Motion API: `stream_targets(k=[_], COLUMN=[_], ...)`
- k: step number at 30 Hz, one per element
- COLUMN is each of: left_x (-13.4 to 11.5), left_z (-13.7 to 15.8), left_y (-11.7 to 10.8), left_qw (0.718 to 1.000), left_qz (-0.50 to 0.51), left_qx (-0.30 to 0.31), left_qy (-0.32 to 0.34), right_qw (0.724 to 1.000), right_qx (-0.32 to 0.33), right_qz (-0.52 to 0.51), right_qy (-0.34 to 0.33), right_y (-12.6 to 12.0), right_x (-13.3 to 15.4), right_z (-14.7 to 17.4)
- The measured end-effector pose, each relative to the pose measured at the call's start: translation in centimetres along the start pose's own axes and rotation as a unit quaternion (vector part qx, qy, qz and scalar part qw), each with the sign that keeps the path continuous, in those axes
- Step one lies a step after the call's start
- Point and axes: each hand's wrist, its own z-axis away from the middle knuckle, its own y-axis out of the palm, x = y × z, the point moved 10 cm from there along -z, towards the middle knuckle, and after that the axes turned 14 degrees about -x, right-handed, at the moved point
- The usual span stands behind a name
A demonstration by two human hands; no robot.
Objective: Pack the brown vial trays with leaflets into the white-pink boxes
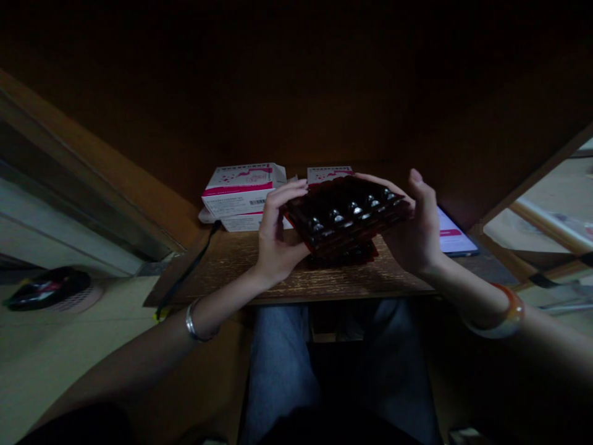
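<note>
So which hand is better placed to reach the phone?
Likely the right hand: the phone lies on that side, while the left hand is across the dark packs, nearer the stacked boxes.

My one remote feed came from the wearer's head, close above the desk (227, 267), facing forward and down across its near edge to the left hand (277, 247) and right hand (419, 232).

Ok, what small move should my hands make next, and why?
Probably lower the thumb of your right hand onto the dark blister packs: it stands up clear of them, while your left hand grips the opposite end with its fingers, so a second pinch might steady the stack.
</note>
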Motion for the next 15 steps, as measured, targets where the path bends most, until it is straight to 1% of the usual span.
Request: stream_targets(k=[2,3,4,5,7,11,13,14,15], left_x=[-0.2,-0.1,0.0,0.4,1.0,2.0,2.9,3.3,3.6], left_z=[-0.9,-1.3,-1.5,-1.5,-1.0,1.0,2.1,2.4,2.5], left_y=[-0.1,-0.2,-0.1,-0.1,0.1,1.3,1.9,2.1,2.1], left_qw=[0.998,0.996,0.991,0.982,0.955,0.892,0.864,0.856,0.855], left_qz=[0.033,0.043,0.05,0.047,0.033,0.042,0.053,0.058,0.061], left_qx=[-0.025,-0.039,-0.053,-0.069,-0.091,-0.088,-0.08,-0.077,-0.077], left_qy=[-0.037,-0.07,-0.112,-0.167,-0.282,-0.44,-0.494,-0.507,-0.509], right_qw=[0.998,0.996,0.996,0.996,0.996,0.991,0.985,0.979,0.973], right_qx=[0.047,0.059,0.062,0.059,0.044,0.008,-0.016,-0.024,-0.026], right_qz=[-0.043,-0.058,-0.053,-0.038,-0.002,0.049,0.089,0.111,0.134], right_qy=[-0.007,-0.018,-0.036,-0.054,-0.083,-0.122,-0.149,-0.168,-0.188], right_y=[0.6,0.6,0.5,0.2,-0.6,-2.0,-2.6,-2.8,-2.8], right_x=[0.9,1.3,1.6,1.8,1.6,0.6,0.3,0.4,0.5], right_z=[0.4,0.5,0.5,0.5,0.3,-0.6,-0.9,-1.0,-1.0])
